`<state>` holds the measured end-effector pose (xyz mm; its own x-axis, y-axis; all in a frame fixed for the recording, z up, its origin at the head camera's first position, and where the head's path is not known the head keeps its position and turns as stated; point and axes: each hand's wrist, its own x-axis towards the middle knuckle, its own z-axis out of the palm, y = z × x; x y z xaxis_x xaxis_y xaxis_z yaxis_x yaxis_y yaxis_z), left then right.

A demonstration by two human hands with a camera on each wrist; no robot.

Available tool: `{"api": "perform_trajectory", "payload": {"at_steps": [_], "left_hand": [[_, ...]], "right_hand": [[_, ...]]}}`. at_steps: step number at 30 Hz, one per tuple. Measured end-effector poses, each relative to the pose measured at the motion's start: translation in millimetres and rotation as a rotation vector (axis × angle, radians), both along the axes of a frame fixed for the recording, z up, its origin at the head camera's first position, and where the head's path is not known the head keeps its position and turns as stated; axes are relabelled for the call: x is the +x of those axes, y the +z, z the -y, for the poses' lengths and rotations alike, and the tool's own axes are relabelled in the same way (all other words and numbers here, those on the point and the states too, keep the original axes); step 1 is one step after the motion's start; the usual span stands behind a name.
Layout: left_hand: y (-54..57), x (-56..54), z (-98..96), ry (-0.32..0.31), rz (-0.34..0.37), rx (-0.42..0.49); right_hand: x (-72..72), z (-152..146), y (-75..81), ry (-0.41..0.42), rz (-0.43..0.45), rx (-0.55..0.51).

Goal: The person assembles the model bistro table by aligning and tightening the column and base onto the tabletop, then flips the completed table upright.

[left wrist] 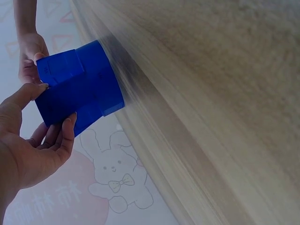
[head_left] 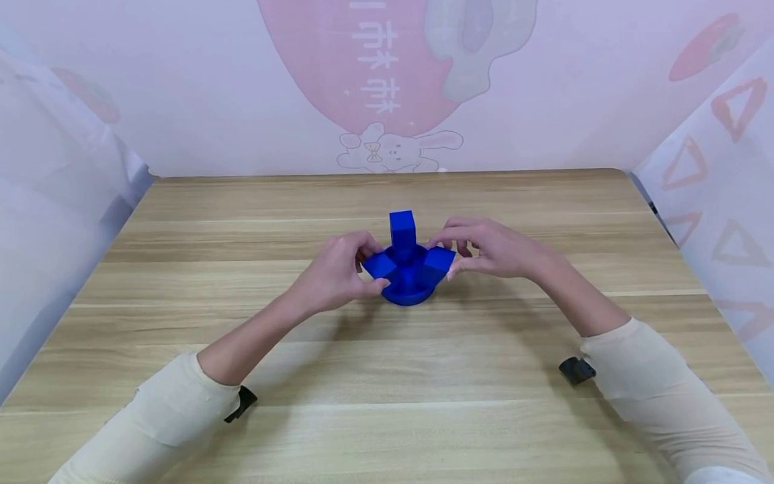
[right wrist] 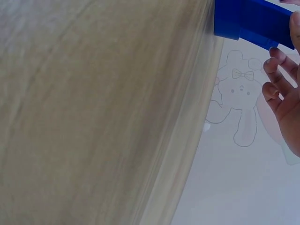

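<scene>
A glossy blue plastic piece (head_left: 408, 296) sits on the wooden table, a round base with three square-sided arms flaring up and outward. Its left arm (head_left: 379, 266) is pinched between the thumb and fingers of my left hand (head_left: 337, 274). From the other side, my right hand (head_left: 491, 250) holds the right arm (head_left: 438, 263) between thumb and index finger, its other fingers loosely bent. The rear arm (head_left: 403, 230) stands up untouched. In the left wrist view, the blue piece (left wrist: 96, 77) has its round base down at the tabletop.
The wood-grain table (head_left: 387, 417) ends at a pale printed backdrop (head_left: 211, 87) behind, with white cloth panels at both sides. A small black device (head_left: 577, 370) hangs under the right sleeve, and another black device (head_left: 242, 403) under the left sleeve.
</scene>
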<state>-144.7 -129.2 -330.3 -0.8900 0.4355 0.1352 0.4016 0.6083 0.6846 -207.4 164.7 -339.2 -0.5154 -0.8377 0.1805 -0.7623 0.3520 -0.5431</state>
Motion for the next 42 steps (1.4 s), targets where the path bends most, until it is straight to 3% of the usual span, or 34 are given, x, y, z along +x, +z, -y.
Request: {"api": "perform_trajectory", "payload": {"at_steps": [11, 22, 29, 37, 42], "left_hand": [[-1.3, -0.8, 0.3, -0.001, 0.004, 0.001], [-2.1, -2.6, 2.6, -0.035, -0.022, -0.021], [-3.7, -0.8, 6.5, -0.052, -0.026, 0.000], [-11.2, -3.9, 13.7, -0.050, -0.005, -0.023], [-24.0, -13.1, 12.8, -0.073, -0.014, -0.108]], "right_hand": [[-0.2, -0.6, -1.9, 0.009, -0.019, -0.007], [1.8, -1.1, 2.6, -0.017, 0.075, -0.001], [5.0, -1.7, 3.7, -0.031, 0.087, -0.020], [5.5, -0.2, -3.7, -0.142, 0.107, 0.050], [1.5, 8.1, -13.9, -0.181, 0.115, 0.102]]}}
